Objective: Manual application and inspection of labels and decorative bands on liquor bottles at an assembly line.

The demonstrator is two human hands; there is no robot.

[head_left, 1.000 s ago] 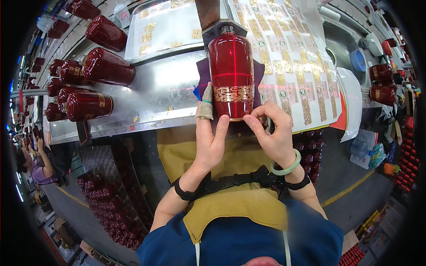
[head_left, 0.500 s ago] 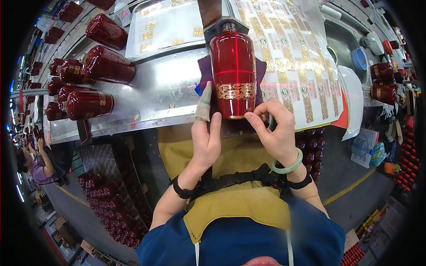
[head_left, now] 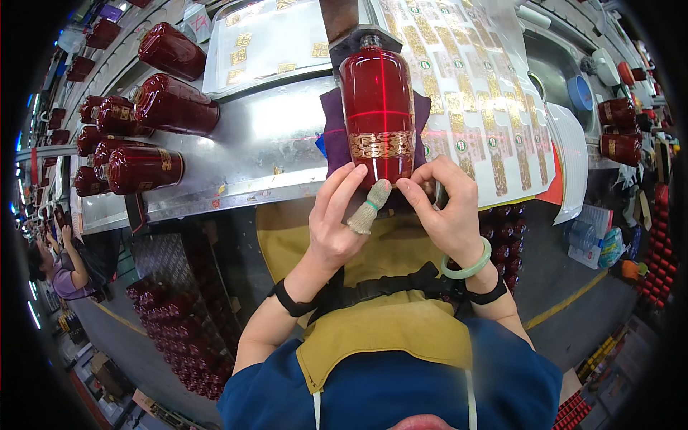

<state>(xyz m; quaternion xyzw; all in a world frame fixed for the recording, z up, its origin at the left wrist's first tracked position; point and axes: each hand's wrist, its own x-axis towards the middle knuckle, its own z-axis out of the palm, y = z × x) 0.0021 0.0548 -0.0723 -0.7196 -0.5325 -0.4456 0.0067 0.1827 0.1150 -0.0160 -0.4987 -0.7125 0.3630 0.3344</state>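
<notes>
Red bottle over purple cloth at near edge of metal tabletop, neck away from person, roughly same place as half second ago. Left hand changed: cloth-covered finger, earlier along bottle's left side, now slants across base, tip just beside right thumb; bare fingertips at bottle's lower left; fingers spread apart. Right hand stays at bottle's lower right corner, fingers bent; cannot tell whether it pinches anything.
</notes>
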